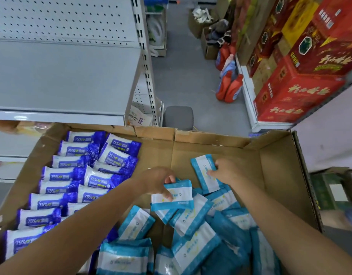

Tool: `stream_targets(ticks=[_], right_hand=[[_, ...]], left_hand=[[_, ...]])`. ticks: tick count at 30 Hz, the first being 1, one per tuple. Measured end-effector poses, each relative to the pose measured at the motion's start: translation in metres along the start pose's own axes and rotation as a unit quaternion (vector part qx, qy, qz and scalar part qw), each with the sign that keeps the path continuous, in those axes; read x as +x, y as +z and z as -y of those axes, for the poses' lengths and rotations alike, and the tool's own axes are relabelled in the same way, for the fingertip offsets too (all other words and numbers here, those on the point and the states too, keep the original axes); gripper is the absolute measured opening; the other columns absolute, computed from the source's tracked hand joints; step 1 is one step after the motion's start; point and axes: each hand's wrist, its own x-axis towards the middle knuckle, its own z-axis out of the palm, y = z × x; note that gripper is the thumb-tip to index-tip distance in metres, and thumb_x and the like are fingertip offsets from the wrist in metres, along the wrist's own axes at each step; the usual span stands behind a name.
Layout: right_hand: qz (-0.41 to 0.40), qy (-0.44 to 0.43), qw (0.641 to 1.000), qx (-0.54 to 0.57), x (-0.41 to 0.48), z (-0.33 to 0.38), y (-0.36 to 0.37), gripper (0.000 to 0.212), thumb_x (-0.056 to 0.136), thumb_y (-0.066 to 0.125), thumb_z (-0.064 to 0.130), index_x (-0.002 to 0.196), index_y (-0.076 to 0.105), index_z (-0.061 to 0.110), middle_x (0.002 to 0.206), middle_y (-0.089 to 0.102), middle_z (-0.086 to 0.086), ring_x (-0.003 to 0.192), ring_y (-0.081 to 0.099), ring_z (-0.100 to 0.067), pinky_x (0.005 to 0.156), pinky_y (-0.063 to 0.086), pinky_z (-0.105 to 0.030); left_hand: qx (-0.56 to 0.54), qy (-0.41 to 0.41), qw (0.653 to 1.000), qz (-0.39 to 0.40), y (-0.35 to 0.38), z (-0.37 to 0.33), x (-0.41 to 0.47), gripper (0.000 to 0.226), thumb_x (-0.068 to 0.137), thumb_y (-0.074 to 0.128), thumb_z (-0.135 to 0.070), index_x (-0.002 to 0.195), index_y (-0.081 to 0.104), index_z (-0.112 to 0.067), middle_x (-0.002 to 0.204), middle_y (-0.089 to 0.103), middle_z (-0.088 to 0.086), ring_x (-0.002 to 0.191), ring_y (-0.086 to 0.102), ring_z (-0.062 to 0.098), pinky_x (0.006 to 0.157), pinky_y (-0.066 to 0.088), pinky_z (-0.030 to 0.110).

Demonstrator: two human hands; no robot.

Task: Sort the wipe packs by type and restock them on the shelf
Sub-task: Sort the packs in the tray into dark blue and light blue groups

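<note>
Grey aisle floor and stacked red cartons (300, 76) lie beyond an open cardboard box (210, 137), and a bare grey shelf (61, 76) stands up and left of both hands. The left hand (159, 180) pinches a light-blue wipe pack (179, 197), thumb on its white face, with the long axis running rightward from the fingers. The right hand (225, 170) grips a second light-blue pack (202, 169), which points away and leftward from its fingers. A light-blue heap (201, 235) lies just below both hands, and dark-blue 75% alcohol packs (71, 175) sit in rows left of the left fingers. Since the shelf is nearer the left hand, its pack probably goes up first.
</note>
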Motion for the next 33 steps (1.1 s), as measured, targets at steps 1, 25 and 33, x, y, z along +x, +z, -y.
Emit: stream_targets(ticks=[1, 25, 33], right_hand=[[0.005, 0.009, 1.0, 0.029, 0.006, -0.002, 0.006, 0.02, 0.086, 0.074, 0.034, 0.089, 0.063, 0.018, 0.089, 0.067, 0.0, 0.089, 0.067, -0.022, 0.066, 0.047, -0.029], [-0.093, -0.085, 0.987, -0.103, 0.07, -0.02, -0.052, 0.042, 0.096, 0.058, 0.02, 0.136, 0.054, 0.032, 0.131, 0.062, 0.0, 0.104, 0.063, -0.019, 0.075, 0.054, -0.03], [-0.175, -0.164, 0.96, -0.144, 0.05, -0.005, -0.049, 0.039, 0.09, 0.065, 0.015, 0.125, 0.061, 0.03, 0.126, 0.061, 0.003, 0.116, 0.056, -0.021, 0.097, 0.046, -0.037]], left_hand=[[0.001, -0.002, 1.0, 0.007, -0.002, 0.0, 0.001, 0.051, 0.071, 0.088, -0.036, 0.114, 0.066, -0.02, 0.1, 0.059, -0.008, 0.091, 0.056, 0.012, 0.07, 0.042, 0.021], [0.139, -0.05, 0.967, -0.209, -0.055, -0.029, 0.099, 0.035, 0.099, 0.058, -0.032, 0.134, 0.056, -0.029, 0.129, 0.063, -0.002, 0.116, 0.059, 0.02, 0.091, 0.051, 0.037], [0.043, 0.038, 0.98, -0.191, -0.05, -0.015, 0.064, 0.021, 0.09, 0.07, -0.027, 0.11, 0.069, -0.022, 0.1, 0.066, -0.006, 0.096, 0.064, 0.019, 0.087, 0.052, 0.037]])
